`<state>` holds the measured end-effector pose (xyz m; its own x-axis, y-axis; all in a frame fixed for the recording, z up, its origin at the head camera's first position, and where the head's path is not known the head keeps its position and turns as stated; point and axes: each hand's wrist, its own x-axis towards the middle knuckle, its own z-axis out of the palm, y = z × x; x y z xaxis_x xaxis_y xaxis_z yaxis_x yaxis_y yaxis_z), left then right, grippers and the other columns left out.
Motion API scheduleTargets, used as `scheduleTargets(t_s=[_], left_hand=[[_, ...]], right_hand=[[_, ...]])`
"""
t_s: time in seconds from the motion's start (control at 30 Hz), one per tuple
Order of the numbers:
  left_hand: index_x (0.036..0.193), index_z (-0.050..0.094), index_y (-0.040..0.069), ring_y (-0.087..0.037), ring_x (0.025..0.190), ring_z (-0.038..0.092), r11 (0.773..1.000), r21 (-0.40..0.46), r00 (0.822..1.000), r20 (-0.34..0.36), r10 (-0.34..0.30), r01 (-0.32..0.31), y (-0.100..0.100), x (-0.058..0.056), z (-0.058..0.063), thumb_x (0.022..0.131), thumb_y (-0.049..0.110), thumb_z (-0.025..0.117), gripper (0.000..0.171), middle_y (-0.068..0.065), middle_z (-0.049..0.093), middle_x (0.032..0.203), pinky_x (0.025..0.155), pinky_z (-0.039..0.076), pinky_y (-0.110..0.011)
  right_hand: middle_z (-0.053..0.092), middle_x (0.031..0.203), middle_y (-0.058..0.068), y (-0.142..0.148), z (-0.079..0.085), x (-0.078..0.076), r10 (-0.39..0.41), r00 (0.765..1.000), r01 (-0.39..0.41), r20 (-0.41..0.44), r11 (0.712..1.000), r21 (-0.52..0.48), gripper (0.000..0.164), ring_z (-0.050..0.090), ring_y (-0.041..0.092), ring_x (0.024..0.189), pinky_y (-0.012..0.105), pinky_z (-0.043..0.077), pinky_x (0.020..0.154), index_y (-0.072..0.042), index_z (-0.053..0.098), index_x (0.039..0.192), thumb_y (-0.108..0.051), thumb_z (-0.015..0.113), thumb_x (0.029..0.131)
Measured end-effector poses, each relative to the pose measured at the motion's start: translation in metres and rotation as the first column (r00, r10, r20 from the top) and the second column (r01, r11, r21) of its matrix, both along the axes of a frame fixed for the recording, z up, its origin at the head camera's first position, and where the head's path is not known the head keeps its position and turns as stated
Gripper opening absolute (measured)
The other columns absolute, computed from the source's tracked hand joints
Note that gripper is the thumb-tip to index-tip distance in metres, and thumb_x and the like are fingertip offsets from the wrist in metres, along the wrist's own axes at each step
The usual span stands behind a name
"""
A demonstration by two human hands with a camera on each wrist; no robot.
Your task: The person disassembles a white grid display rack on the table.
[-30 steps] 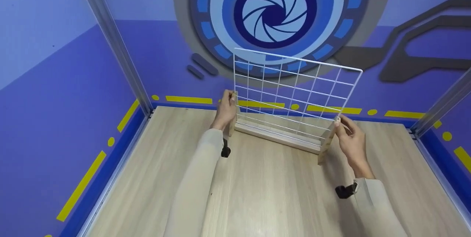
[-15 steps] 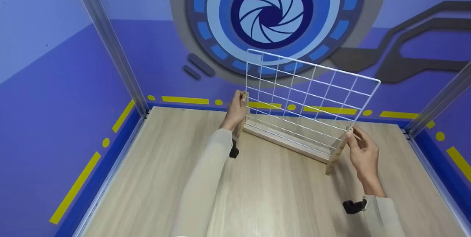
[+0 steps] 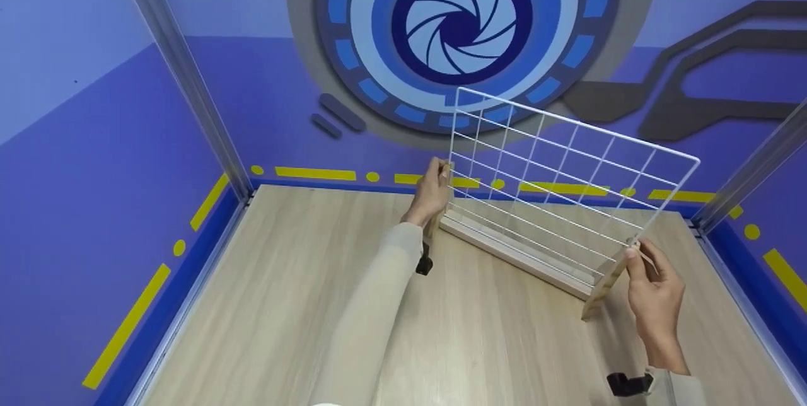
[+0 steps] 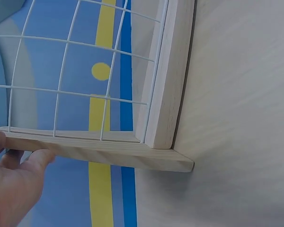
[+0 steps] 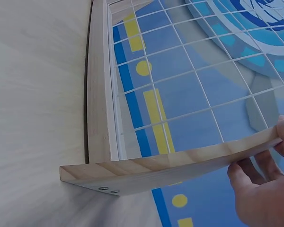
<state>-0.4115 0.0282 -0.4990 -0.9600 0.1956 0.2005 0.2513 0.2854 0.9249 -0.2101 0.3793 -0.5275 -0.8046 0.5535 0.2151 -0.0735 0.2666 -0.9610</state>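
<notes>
A white wire grid panel (image 3: 579,123) stands upright in a wooden frame, which has a bottom rail (image 3: 517,257) and a short board at each end. My left hand (image 3: 431,193) pinches the upper part of the left end board (image 4: 109,153) between thumb and fingers. At the opposite end, my right hand (image 3: 657,295) grips the top of the right end board (image 5: 170,165) the same way. Two screw heads (image 5: 103,188) show low on that board's outer face. The frame is at or just above the table surface, angled with its right end nearer me.
The wood-grain table (image 3: 302,305) meets a blue and purple printed back wall (image 3: 252,97). Metal posts (image 3: 183,72) rise at the corners. A side wall (image 3: 94,204) bounds the left. Each wrist carries a small black camera (image 3: 629,384).
Both hands have shifted the grid frame to the right. Its right end has swung closer to me, so it stands more slanted. The grip of both hands is unchanged.
</notes>
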Motion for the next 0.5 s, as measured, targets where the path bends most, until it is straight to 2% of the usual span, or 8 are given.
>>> scheduleTargets(t_s=[0.17,0.3,0.37,0.5], left_hand=[[0.138,0.048,0.01,-0.02,0.097,0.057,0.999,-0.044,1.0,-0.023,-0.016,0.015,0.019,0.001,0.001,0.117,0.014,0.035,0.025,-0.02,0.065,0.126,0.085,0.051,-0.033],[0.138,0.049,0.008,-0.022,0.1,0.061,0.996,-0.083,0.998,-0.057,-0.032,0.027,0.034,0.002,0.0,0.116,0.011,0.036,0.026,-0.022,0.066,0.125,0.089,0.054,-0.037],[0.138,0.049,0.007,-0.022,0.096,0.059,0.995,-0.088,0.997,-0.071,-0.043,0.036,0.041,0.003,0.001,0.115,0.01,0.036,0.026,-0.022,0.066,0.121,0.087,0.053,-0.035],[0.138,0.048,0.007,-0.019,0.09,0.055,0.995,-0.087,0.996,-0.075,-0.058,0.051,0.051,0.007,0.002,0.116,0.009,0.036,0.026,-0.018,0.064,0.113,0.08,0.047,-0.03]], right_hand=[[0.066,0.132,-0.011,0.009,-0.004,0.014,-0.049,0.997,0.049,-0.065,0.999,0.002,0.044,0.061,-0.003,0.125,0.004,0.047,0.096,-0.008,0.062,0.15,-0.017,0.066,0.107],[0.07,0.121,-0.015,0.015,-0.009,0.024,-0.077,0.982,0.064,-0.171,0.995,-0.081,0.042,0.064,-0.004,0.115,0.005,0.049,0.093,0.001,0.064,0.145,-0.005,0.068,0.103],[0.071,0.119,-0.015,0.018,-0.01,0.028,-0.093,0.975,0.073,-0.203,0.992,-0.101,0.041,0.065,-0.003,0.113,0.005,0.05,0.092,0.002,0.065,0.143,-0.003,0.068,0.102],[0.07,0.118,-0.019,0.021,-0.011,0.037,-0.133,0.973,0.123,-0.187,0.99,-0.065,0.041,0.065,-0.005,0.112,0.004,0.049,0.093,0.001,0.065,0.143,-0.004,0.069,0.102]])
